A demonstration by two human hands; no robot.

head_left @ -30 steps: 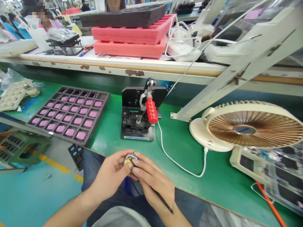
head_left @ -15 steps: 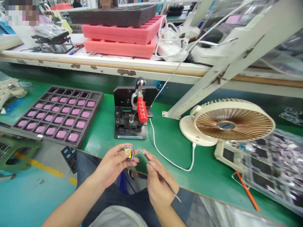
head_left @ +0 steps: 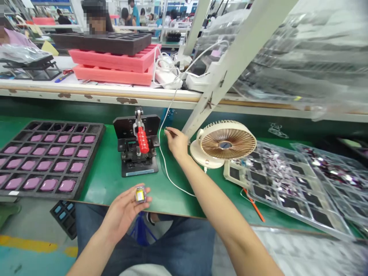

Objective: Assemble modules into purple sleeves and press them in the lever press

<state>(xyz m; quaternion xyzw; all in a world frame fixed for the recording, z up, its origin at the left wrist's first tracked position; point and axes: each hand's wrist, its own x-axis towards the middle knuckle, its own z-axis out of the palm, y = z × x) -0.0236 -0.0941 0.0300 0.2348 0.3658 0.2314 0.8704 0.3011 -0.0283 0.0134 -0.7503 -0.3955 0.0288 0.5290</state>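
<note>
My left hand (head_left: 123, 210) is palm up above the table's front edge. A small square case (head_left: 140, 194), like a watch body with a yellow and silver inside, rests on its fingers, steadied there. Stretched forward, my right hand (head_left: 177, 143) is closed around tweezers (head_left: 171, 133), most of which the hand hides. A small thin loop seems to hang at their tip, too fine to make out. Left of that hand stands a black clamp fixture (head_left: 138, 153) with a red handle (head_left: 142, 140).
On the left lies a dark foam tray (head_left: 97, 143) of purple-covered pieces. A beige fan (head_left: 227, 142) stands right of my right hand, with a white cable (head_left: 172, 178) before it. Clear plastic trays (head_left: 287, 199) and an orange stick (head_left: 254, 205) lie further right. A slanted post (head_left: 218, 76) rises behind.
My right hand has gone from beside the case to the back of the table, carrying the tweezers. My left hand has opened flatter under the case. The view has shifted right.
</note>
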